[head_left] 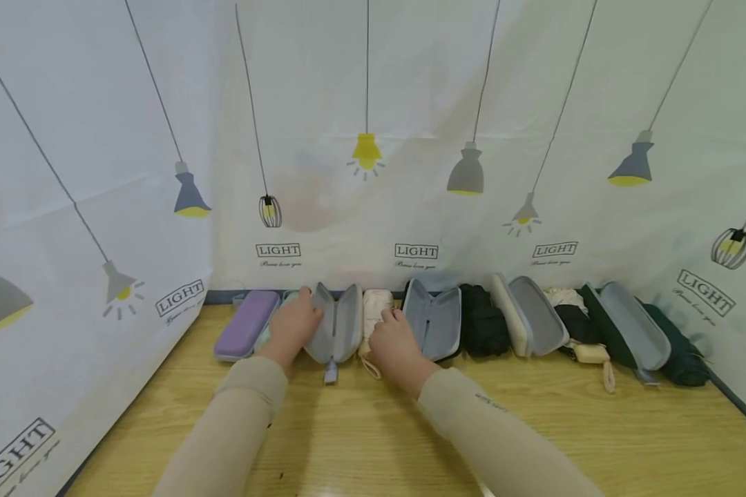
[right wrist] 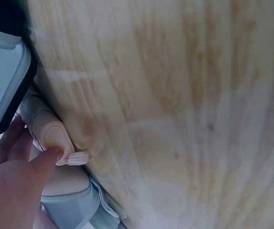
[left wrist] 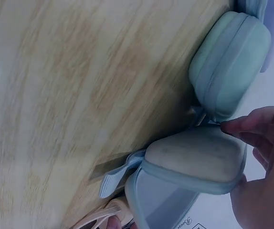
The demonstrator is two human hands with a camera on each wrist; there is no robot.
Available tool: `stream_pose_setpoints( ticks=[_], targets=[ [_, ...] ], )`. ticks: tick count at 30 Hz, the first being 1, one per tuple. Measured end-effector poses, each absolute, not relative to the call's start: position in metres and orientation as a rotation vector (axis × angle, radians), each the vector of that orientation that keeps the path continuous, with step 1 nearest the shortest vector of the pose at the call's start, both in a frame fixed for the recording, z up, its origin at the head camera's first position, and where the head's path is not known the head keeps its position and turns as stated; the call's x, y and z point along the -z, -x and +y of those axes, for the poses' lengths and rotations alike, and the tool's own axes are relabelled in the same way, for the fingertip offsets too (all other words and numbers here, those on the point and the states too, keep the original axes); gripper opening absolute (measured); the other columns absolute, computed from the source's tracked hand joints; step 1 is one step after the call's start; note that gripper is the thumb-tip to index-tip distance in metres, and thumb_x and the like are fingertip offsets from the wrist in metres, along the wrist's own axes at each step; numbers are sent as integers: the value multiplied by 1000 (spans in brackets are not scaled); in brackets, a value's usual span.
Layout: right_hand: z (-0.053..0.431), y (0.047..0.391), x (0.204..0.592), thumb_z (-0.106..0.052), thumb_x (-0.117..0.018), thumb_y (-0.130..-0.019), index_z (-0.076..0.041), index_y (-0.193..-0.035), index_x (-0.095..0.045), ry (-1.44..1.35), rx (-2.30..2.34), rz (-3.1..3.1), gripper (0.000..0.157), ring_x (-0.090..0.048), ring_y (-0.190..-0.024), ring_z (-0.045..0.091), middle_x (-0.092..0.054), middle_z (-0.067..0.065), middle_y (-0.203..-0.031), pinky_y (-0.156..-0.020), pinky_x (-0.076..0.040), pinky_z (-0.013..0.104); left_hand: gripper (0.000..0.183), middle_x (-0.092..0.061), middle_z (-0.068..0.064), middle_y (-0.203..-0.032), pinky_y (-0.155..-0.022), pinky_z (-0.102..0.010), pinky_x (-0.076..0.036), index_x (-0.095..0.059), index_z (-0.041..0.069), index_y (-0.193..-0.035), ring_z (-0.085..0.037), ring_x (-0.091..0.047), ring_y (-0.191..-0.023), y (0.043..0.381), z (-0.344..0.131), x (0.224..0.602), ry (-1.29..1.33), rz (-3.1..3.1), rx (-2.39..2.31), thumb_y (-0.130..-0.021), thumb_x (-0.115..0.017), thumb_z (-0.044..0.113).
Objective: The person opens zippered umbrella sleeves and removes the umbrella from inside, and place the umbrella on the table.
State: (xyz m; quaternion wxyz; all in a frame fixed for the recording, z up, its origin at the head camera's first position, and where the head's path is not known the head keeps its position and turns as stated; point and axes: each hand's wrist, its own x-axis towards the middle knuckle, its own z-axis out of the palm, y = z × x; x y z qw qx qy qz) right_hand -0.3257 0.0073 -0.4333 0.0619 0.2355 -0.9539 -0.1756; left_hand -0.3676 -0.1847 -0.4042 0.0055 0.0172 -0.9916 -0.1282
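Observation:
A row of zippered hard cases and small folded umbrellas lines the back of the wooden table. My left hand (head_left: 294, 321) pinches the left half of an open case (head_left: 347, 321) with a grey lining; its shell (left wrist: 194, 152) shows between thumb and fingers in the left wrist view. Just right of that case, my right hand (head_left: 400, 344) grips a cream folded umbrella (head_left: 376, 304). In the right wrist view the thumb lies on the umbrella's beige handle end (right wrist: 56, 136), beside its wrist strap. A mint green closed case (left wrist: 232, 62) stands left of the open one, partly behind my left hand.
A purple closed case (head_left: 249, 324) lies at the row's left end. Rightward are an open black case (head_left: 432, 317), a black umbrella (head_left: 485, 324), an open white case (head_left: 537, 317), and a dark green umbrella (head_left: 677, 345). A printed white sheet (head_left: 410, 83) rises behind.

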Motion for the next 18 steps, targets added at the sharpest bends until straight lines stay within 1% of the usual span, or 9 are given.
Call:
stream_pose_setpoints(
  ticks=[4, 6, 9, 11, 13, 15, 18],
  targets=[
    [9, 327, 435, -48, -53, -84, -22, -71, -65, -701, 539, -2882, 32, -37, -97, 20, -57, -8, -87, -89, -25, 41, 53, -58, -19, -107, -73, -49, -44, -34, 6, -133, -36, -56, -91, 364, -197, 400, -50, -3101, 384, -93, -35, 41],
    [10, 326, 435, -46, -54, -85, -22, -74, -66, -707, 533, -2881, 30, -38, -102, 21, -59, -7, -91, -93, -24, 44, 51, -57, -20, -106, -75, -50, -43, -37, 5, -130, -37, -55, -93, 363, -205, 397, -22, -3095, 343, -94, -32, 40],
    [13, 323, 434, -45, -54, -85, -22, -78, -67, -729, 496, -2881, 28, -37, -111, 23, -60, -6, -98, -98, -20, 48, 42, -58, -19, -103, -76, -49, -43, -43, 4, -126, -36, -56, -92, 361, -219, 396, 39, -3079, 198, -95, -33, 31],
    [16, 320, 432, -45, -54, -85, -21, -80, -66, -754, 450, -2864, 27, -37, -112, 24, -59, -4, -99, -100, -18, 49, 37, -58, -18, -104, -78, -49, -43, -47, 4, -123, -36, -55, -93, 359, -230, 397, 110, -3068, 77, -94, -36, 23],
    [18, 316, 430, -44, -54, -85, -21, -77, -64, -782, 383, -2820, 26, -40, -106, 24, -57, -2, -95, -99, -20, 48, 37, -56, -18, -110, -83, -50, -41, -50, 6, -124, -36, -53, -100, 358, -238, 401, 198, -3070, -34, -92, -39, 21],
    [21, 311, 428, -42, -53, -86, -20, -74, -61, -808, 314, -2753, 26, -42, -99, 23, -55, -1, -89, -97, -24, 46, 39, -53, -18, -118, -88, -50, -38, -50, 6, -125, -36, -49, -107, 357, -244, 405, 315, -3082, -93, -91, -42, 23],
    [26, 301, 427, -36, -53, -86, -20, -68, -59, -862, 201, -2623, 25, -43, -88, 20, -53, -2, -80, -92, -29, 41, 43, -48, -22, -123, -92, -50, -35, -47, 2, -128, -39, -45, -111, 354, -250, 415, 484, -3097, -155, -92, -43, 26]
  ],
)
